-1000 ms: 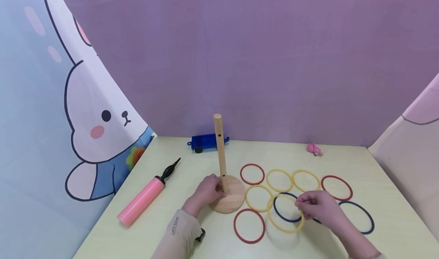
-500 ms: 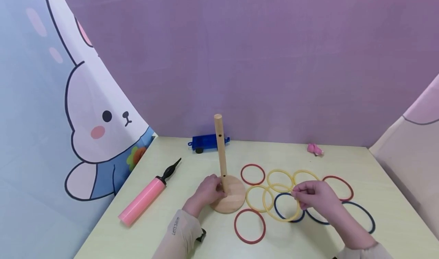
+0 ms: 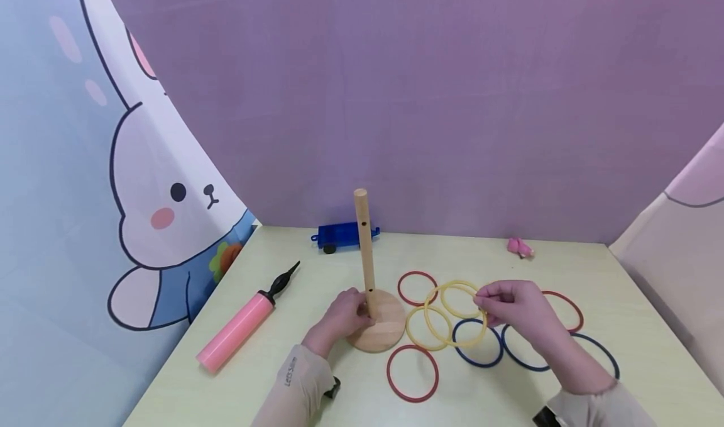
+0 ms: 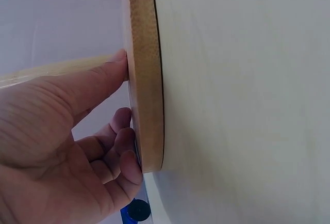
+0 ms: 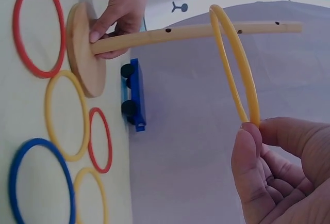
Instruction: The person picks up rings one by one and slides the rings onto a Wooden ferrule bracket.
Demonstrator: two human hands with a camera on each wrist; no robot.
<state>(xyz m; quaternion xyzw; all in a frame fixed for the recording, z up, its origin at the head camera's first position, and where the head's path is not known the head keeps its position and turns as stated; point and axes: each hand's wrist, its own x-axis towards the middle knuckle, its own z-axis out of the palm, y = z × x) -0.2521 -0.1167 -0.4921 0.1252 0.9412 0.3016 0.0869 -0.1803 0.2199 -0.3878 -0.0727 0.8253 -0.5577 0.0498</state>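
Note:
My left hand [image 3: 341, 314] grips the foot of an upright wooden post [image 3: 366, 251], its thumb on the near side and its curled fingers around behind. The post stands on a round wooden base [image 3: 390, 329], which the fingertips touch in the left wrist view. My right hand [image 3: 523, 310] pinches a yellow ring [image 5: 249, 87] between thumb and fingertips. That ring hangs tilted above the table, to the right of the post and apart from it. Below lie a blue ring [image 3: 477, 366], a yellow ring [image 3: 428, 349] and a red ring [image 3: 412, 401].
More red, yellow and blue rings lie on the right of the table, partly hidden by my right arm. A pink hand pump [image 3: 234, 332] lies at left. Behind the post stands a blue toy trailer [image 3: 337, 234]. A small pink toy [image 3: 519, 247] sits near the back edge.
My right hand has lifted the yellow ring up and leftward, away from the blue rings and closer to the post. The left hand has stayed at the post's foot.

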